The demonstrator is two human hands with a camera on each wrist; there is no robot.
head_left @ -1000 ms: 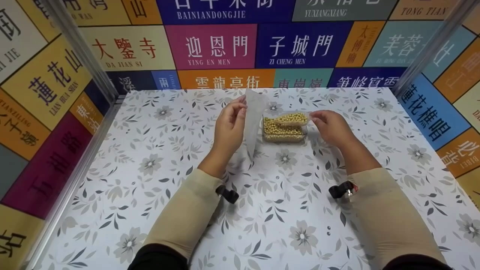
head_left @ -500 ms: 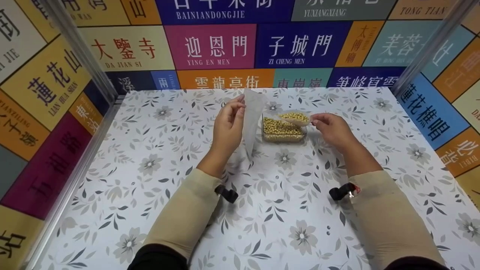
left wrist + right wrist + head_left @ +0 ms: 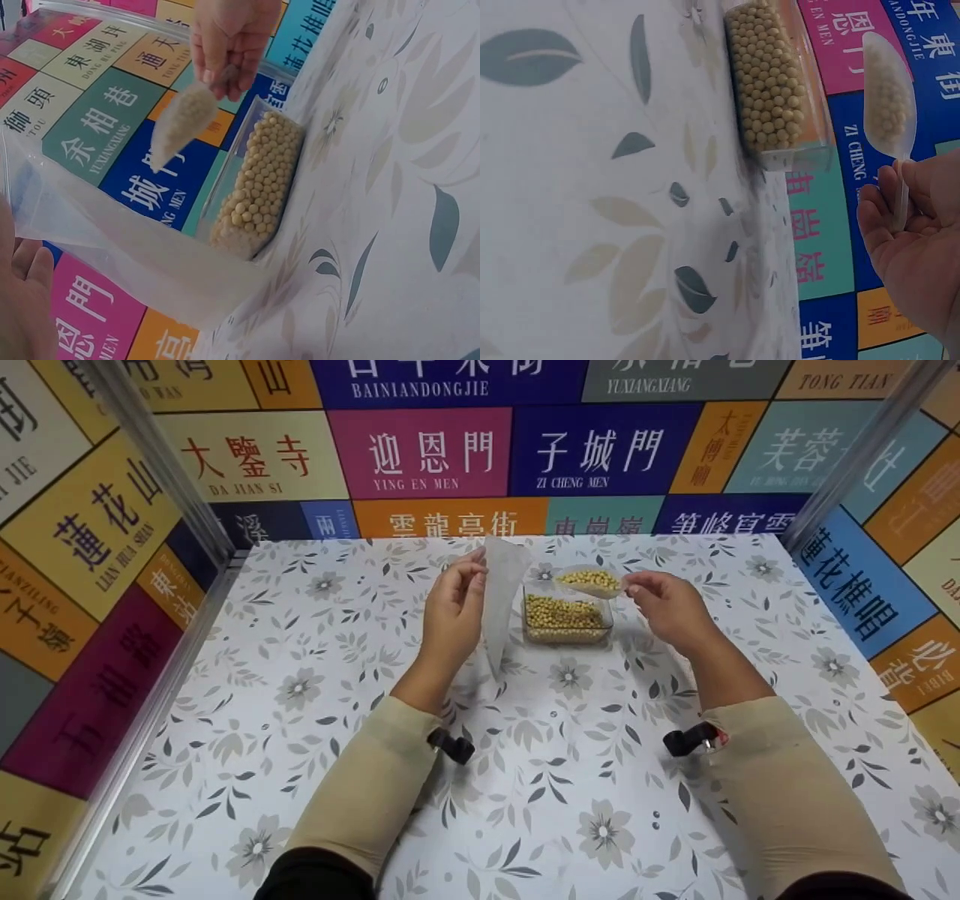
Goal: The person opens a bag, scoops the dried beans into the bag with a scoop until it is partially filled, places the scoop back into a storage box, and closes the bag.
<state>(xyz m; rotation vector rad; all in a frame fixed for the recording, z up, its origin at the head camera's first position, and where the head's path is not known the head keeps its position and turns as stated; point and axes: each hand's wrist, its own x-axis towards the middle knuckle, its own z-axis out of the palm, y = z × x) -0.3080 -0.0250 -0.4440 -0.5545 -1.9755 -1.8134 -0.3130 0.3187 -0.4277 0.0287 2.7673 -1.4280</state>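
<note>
My right hand (image 3: 667, 604) grips the handle of a translucent plastic scoop (image 3: 890, 97) heaped with round yellow soybeans. The scoop hangs above a clear rectangular container (image 3: 568, 634), which holds more soybeans (image 3: 259, 180). To the left of the container, my left hand (image 3: 454, 611) pinches the upper edge of a translucent plastic bag (image 3: 504, 600). The bag stands upright, its lower end at the tabletop. In the left wrist view the bag covers part of the container's near end. Whether anything lies inside the bag, I cannot tell.
A floral-patterned tabletop (image 3: 525, 780) lies under everything. Colourful panels with printed characters (image 3: 427, 454) stand behind it and along both sides. A small black camera (image 3: 452, 746) is strapped at the left wrist, another (image 3: 690, 740) at the right.
The scoop has risen out of the soybeans in the container with a heap in it, and my right hand has lifted with it. The left hand and bag have shifted only slightly left.
</note>
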